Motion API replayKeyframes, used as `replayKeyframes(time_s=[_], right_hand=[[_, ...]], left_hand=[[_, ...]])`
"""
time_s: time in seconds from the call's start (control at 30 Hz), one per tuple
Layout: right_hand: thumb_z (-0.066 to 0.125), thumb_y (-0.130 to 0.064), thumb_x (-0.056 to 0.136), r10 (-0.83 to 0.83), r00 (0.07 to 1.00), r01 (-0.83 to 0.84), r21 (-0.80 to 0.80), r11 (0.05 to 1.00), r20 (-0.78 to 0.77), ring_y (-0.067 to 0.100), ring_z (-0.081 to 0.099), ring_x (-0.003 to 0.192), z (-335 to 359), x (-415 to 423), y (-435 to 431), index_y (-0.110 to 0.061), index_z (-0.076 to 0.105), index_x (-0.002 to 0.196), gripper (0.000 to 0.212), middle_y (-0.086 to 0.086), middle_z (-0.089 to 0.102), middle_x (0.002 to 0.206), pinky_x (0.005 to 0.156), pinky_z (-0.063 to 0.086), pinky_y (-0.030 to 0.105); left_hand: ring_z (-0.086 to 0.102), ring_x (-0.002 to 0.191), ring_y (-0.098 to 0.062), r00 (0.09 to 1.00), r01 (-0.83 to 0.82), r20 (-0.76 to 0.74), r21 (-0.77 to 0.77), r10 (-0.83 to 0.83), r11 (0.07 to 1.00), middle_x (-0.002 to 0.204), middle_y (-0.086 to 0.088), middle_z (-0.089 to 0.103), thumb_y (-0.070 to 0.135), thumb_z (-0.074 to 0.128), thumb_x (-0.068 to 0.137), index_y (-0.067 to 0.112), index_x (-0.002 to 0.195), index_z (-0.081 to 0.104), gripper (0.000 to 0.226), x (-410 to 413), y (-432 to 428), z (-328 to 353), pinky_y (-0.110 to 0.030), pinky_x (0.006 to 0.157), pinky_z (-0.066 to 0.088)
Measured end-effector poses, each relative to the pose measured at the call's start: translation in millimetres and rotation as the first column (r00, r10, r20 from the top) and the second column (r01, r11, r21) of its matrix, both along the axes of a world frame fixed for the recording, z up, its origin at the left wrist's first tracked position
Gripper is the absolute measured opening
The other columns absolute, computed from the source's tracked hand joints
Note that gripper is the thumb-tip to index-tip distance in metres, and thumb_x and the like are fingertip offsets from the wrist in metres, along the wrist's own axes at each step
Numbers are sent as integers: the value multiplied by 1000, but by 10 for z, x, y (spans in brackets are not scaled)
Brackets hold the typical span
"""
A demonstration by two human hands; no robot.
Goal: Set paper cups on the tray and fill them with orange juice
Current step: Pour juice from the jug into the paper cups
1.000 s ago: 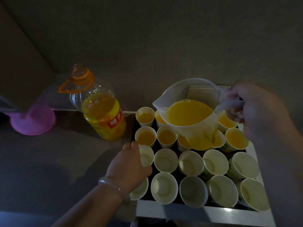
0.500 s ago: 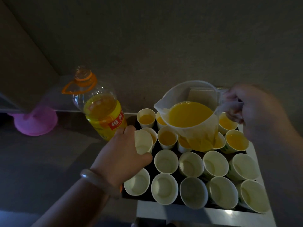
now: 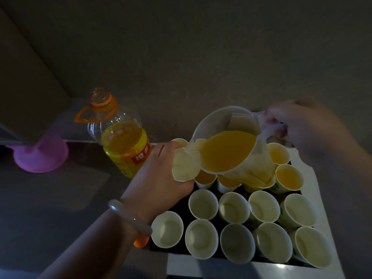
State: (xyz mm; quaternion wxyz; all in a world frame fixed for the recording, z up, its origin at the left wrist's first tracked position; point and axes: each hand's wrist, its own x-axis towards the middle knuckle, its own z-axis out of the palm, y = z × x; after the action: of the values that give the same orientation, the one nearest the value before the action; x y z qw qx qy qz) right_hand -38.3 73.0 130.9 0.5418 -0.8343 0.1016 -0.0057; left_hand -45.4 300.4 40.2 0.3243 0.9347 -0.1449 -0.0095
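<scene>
A person's left hand (image 3: 161, 178) gripped a paper cup (image 3: 184, 168), fingers curled round its wall, and held it clear of the tray (image 3: 173, 251) with its mouth tipped up under the spout of a clear jug (image 3: 231, 150). The right hand (image 3: 302, 129) was closed round the jug's handle and leaned the jug left, so that the juice inside had run up toward the lip. Whether any was falling into the cup could not be told in the dim light.

Raising the cup to meet the spout looked like a way to shorten the drop and keep drips off its neighbours, which stood packed rim to rim. The far cups (image 3: 288, 177), partly hidden under the jug, held juice. The two near rows (image 3: 203, 204) stood upright and empty, which suggests the filling ran from back to front and was under halfway done.

An uncapped juice bottle (image 3: 122, 146), about half full, stood just left of the tray, near enough to top up the jug. An orange cap (image 3: 141, 241), likely the bottle's, lay by the tray's near corner under the left wrist. A purple funnel (image 3: 40, 156) sat mouth down farther left, well apart from the work.
</scene>
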Motion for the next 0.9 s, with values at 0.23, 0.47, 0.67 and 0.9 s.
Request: replayKeyframes(time_s=[0.23,0.47,0.67,0.9], right_hand=[[54,-38,41,69,998,-68,-147,987,-3,22,25,49,117,85,59,-10,43,45,31,14,31,58,51,23,38],[55,-34,54,138,990,-132,-283,950,-2,16,27,48,173,89,134,-15,44,44,24,10,31,54,50,25,37],[58,-32,61,131,991,-133,-361,923,-31,20,28,52,159,104,196,-18,46,48,23,6,30,53,53,25,37],[55,-36,59,158,987,-159,-433,887,-40,20,27,54,183,115,226,-15,47,51,23,7,28,56,54,27,38]], left_hand=[[40,100,4,1000,-8,-19,-27,8,1000,114,19,40,39,79,69,32,132,38,76,47,-31,0,-4,71,35],[45,107,-1,1000,-13,-19,-21,13,1000,120,16,44,41,78,69,31,134,39,77,68,-31,-16,-13,80,34],[41,100,3,1000,2,-23,-23,-2,1000,112,19,40,39,78,70,31,128,42,69,55,-6,15,-5,73,33],[41,102,3,999,16,-49,-22,-17,1000,112,18,41,39,77,72,30,127,40,67,30,27,18,-6,72,35]])
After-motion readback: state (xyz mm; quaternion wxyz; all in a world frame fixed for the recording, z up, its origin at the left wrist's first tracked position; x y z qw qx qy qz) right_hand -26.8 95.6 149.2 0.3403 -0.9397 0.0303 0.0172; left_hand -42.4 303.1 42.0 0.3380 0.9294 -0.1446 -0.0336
